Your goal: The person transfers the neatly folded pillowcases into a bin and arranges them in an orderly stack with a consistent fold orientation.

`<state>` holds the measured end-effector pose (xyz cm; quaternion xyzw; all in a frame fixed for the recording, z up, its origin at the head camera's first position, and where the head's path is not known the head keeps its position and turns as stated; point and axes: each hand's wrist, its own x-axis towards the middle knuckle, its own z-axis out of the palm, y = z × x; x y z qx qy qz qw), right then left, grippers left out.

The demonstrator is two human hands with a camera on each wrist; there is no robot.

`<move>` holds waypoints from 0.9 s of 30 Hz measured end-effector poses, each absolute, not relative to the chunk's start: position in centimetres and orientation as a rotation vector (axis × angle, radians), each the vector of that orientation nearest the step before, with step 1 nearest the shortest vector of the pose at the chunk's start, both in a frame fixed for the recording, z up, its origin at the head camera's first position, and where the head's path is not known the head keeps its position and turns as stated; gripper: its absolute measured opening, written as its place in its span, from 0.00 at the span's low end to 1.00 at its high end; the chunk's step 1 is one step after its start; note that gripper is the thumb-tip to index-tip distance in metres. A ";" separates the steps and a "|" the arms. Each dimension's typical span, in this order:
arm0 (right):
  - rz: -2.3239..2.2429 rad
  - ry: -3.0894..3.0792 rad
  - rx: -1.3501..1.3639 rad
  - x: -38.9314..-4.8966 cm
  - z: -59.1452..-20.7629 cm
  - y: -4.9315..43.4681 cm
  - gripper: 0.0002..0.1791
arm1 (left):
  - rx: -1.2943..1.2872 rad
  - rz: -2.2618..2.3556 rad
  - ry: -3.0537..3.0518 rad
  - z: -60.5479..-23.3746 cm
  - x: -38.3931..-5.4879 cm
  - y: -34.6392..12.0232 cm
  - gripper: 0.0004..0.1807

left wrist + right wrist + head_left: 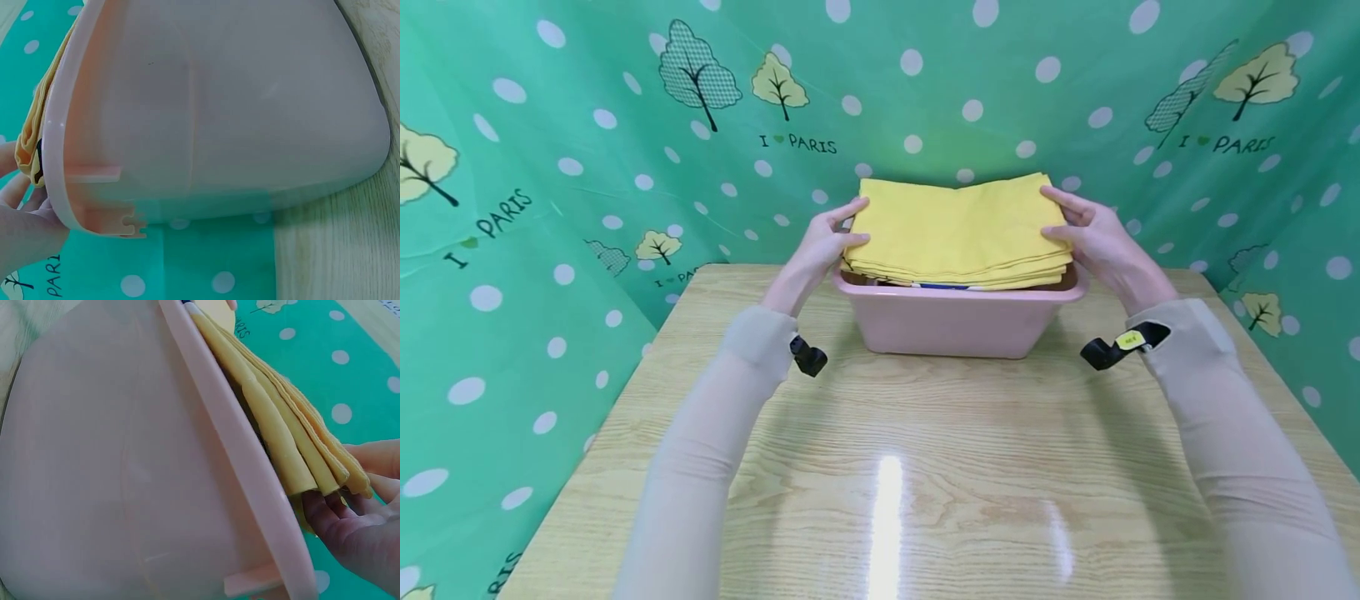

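A folded stack of yellow cloth point(958, 229) lies across the top of a pink plastic basin point(951, 321), several layers showing along its front edge. At the cloth's left end, my left hand point(820, 250) grips the side between thumb and fingers. The opposite end is held by my right hand point(1101, 242); in the right wrist view, some fingers of that hand point(359, 531) reach under the folded layers point(287, 425). Beneath the cloth, a strip of blue and white shows at the basin's rim. The rest of the basin's contents is hidden.
The basin stands near the back of a light wooden table point(940, 433). A green dotted curtain point(910, 108) with printed trees hangs behind and at both sides. Black wrist cameras point(808, 357) sit on both sleeves.
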<state>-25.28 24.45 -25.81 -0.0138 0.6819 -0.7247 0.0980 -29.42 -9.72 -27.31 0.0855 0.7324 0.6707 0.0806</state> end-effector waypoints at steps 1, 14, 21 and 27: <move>-2.139 2.017 -0.038 -25.4 -25.9 24.5 0.36 | 0.257 2.008 2.186 -27.4 -29.5 -9.7 0.32; -2.106 2.002 0.009 -26.0 -26.2 24.7 0.38 | 0.214 1.875 2.276 -27.1 -29.6 -9.1 0.32; -2.063 2.034 0.035 -26.0 -26.3 24.6 0.37 | 0.224 1.852 2.290 -27.0 -29.4 -9.0 0.32; -2.042 2.039 0.046 -25.9 -26.3 24.5 0.37 | 0.197 1.813 2.343 -27.8 -29.8 -9.2 0.31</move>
